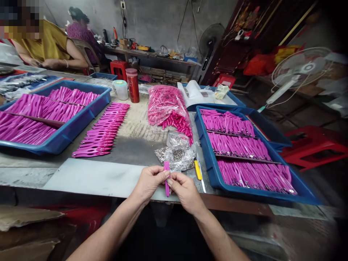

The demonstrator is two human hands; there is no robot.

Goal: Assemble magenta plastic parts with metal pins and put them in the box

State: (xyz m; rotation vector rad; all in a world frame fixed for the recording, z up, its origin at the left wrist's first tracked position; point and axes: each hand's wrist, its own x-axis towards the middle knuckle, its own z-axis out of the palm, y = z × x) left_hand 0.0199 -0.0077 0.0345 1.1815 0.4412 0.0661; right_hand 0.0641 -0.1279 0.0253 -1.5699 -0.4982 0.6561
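A slim magenta plastic piece is held nearly upright above the table's near edge. My left hand pinches it between thumb and fingers. On its other side, my right hand also has thumb and fingers closed on it. A small metal-looking bit shows near its lower end, too small to name. Just beyond my hands lie clear bags of small metal parts. A yellow-handled tool with a thin blade rests to the right of them. Under my hands is a pale board.
Blue trays of magenta pieces stand at left and right. A row of magenta pieces lies left of centre. Behind are a bag of pink parts, a red tumbler and a lidded cup. Two people sit at the back left.
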